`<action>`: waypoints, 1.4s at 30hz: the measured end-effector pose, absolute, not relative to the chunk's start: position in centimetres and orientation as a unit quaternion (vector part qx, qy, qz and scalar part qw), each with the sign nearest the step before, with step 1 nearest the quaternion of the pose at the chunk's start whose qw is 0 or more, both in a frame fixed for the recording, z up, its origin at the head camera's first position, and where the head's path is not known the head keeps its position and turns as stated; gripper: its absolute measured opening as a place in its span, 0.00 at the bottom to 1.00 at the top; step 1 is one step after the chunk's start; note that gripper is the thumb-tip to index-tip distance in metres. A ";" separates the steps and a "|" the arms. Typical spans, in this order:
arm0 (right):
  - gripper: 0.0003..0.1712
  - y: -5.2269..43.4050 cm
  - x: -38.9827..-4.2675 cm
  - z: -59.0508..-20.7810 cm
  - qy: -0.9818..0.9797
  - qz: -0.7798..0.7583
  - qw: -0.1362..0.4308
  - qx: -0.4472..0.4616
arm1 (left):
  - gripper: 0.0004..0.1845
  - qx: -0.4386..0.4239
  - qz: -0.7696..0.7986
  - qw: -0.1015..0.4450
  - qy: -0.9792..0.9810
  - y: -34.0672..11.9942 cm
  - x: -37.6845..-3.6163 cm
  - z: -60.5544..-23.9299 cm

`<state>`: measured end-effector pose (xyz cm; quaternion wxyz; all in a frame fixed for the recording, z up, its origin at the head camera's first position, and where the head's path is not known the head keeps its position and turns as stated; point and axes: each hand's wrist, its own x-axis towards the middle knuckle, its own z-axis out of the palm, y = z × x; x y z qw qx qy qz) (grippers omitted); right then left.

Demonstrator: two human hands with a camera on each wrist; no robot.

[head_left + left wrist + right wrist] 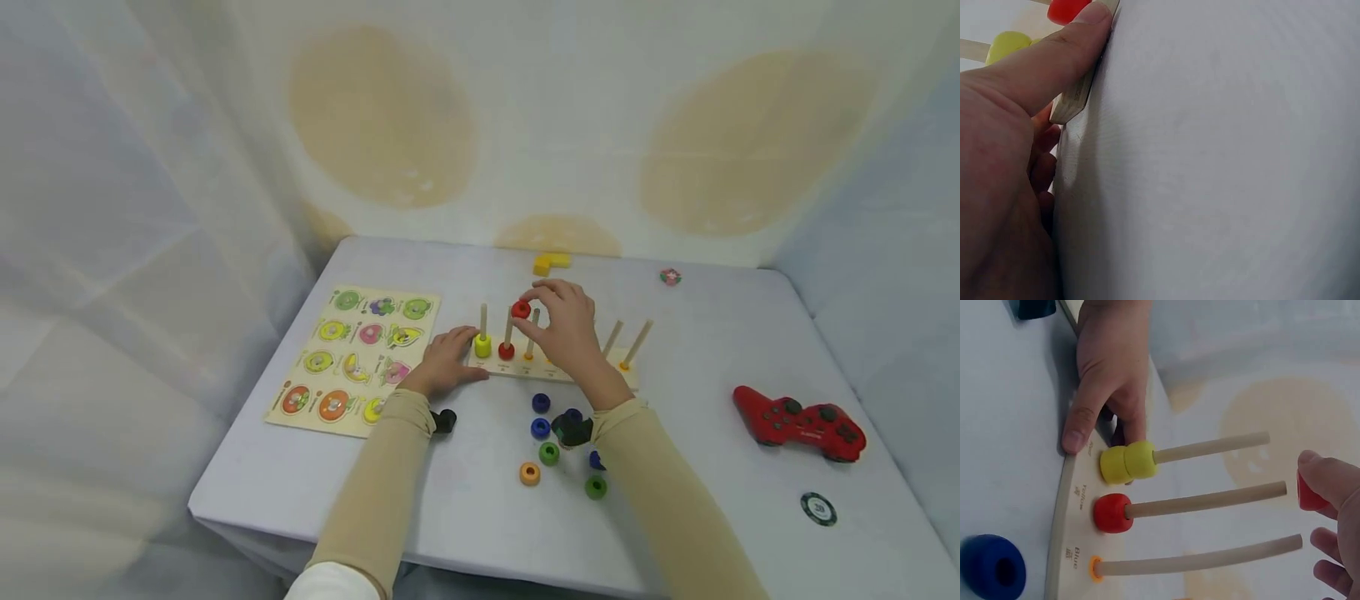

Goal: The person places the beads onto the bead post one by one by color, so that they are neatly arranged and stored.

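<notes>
My left hand (442, 364) grips the left end of a wooden peg board (517, 367), thumb along its front edge and fingers behind. Two yellow beads (1127, 462) sit stacked on the first peg. On the second peg, one red bead (1112, 513) rests at the base. With thumb and fingertips, my right hand (567, 329) pinches another red bead (521, 309). That bead is held just off the tip of the second peg (1210, 500) in the right wrist view. The third peg (1204, 557) carries only a thin orange ring at its foot.
Loose blue beads (541, 403), green beads (549, 453) and an orange bead (529, 474) lie in front of the board. A fruit puzzle board (337, 360) lies left, a red game controller (799, 423) and round chip (818, 508) right, yellow blocks (551, 263) behind.
</notes>
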<state>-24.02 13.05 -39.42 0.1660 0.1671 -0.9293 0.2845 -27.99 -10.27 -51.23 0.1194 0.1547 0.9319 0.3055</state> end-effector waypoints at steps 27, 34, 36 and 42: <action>0.14 18.3 -20.7 -42.3 -0.864 0.360 0.295 0.191 | 0.48 0.167 0.285 0.125 0.936 -10.0 -28.7 -49.4; 0.17 22.3 -16.2 -46.1 -0.912 0.391 0.085 0.095 | 0.48 0.165 0.286 0.117 0.937 -10.2 -28.7 -49.6; 0.17 23.3 -15.1 -47.1 -0.913 0.404 0.009 0.061 | 0.48 0.161 0.289 0.121 0.936 -10.2 -28.5 -49.7; 0.19 25.0 -13.5 -48.5 -0.895 0.443 -0.048 0.019 | 0.48 0.150 0.305 0.133 0.931 -10.0 -27.9 -50.1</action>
